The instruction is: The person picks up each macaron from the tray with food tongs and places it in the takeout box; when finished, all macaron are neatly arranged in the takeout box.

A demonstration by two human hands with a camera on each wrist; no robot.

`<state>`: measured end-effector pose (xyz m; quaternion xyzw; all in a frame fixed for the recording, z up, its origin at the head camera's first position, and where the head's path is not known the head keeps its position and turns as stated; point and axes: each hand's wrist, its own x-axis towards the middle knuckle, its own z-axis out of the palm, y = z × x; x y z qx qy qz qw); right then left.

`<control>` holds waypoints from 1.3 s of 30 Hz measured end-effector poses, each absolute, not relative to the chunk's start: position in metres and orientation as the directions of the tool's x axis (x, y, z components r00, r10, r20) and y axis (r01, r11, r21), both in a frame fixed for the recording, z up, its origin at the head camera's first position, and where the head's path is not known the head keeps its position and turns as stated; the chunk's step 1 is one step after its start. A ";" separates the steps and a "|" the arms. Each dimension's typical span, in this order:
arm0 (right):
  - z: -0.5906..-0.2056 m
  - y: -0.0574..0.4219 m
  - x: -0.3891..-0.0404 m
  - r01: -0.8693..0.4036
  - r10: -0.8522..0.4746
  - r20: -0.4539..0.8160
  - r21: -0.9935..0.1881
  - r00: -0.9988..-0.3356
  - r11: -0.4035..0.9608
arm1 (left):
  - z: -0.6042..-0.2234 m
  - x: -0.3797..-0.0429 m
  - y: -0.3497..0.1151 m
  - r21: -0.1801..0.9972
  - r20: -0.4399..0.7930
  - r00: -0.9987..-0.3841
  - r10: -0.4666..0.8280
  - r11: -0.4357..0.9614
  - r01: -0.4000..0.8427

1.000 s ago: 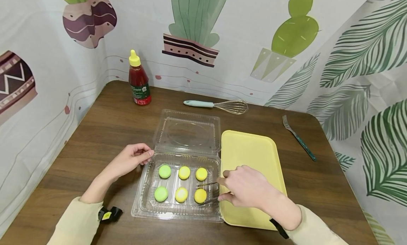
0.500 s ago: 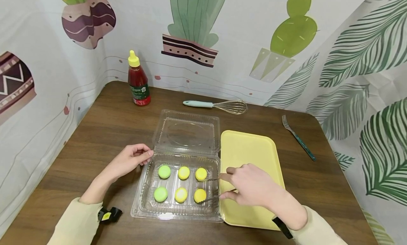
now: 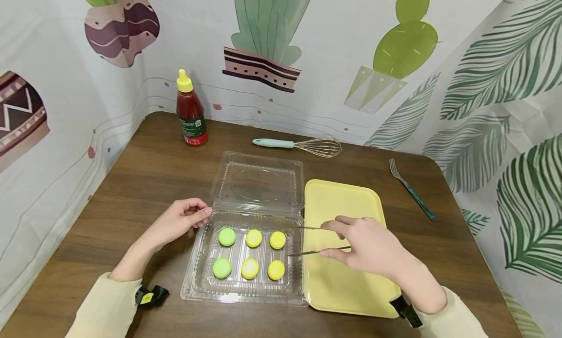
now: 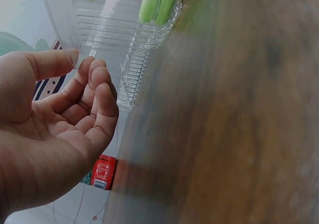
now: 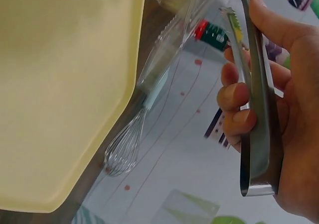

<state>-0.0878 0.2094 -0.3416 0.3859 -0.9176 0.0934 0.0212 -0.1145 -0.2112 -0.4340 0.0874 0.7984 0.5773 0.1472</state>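
Note:
A clear plastic clamshell box [image 3: 189, 289] lies with its lid folded back. Inside sit two green macarons [image 3: 227, 237] and several yellow macarons [image 3: 253, 238], in two rows. My left hand [image 3: 182, 217] pinches the box's left edge near the hinge between thumb and forefinger; in the left wrist view the other fingers curl loosely. With my right hand [image 3: 366, 243] I hold metal tongs [image 5: 261, 134], their arms spread and nothing between the tips. The tips point left over the box's right side, apart from the macarons, while the hand is above the yellow tray [image 3: 347, 291].
Behind the box lies a whisk [image 3: 298, 144] with a pale blue handle. A red sauce bottle [image 3: 191, 116] with a yellow cap stands at the back left. On the right is a fork [image 3: 411, 190]. Printed cloth [image 3: 325, 99] hangs behind the wooden table [image 3: 145, 182].
My right hand and the tongs have drawn back to the right and away from me, off the nearest right-hand yellow macaron. The macarons and my left hand stay where they were.

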 end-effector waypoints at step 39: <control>-0.399 0.358 -0.124 -0.038 0.155 0.301 -0.549 -0.941 0.835 | -0.434 -0.114 -0.211 0.953 -0.144 -0.938 0.316 0.301 -0.045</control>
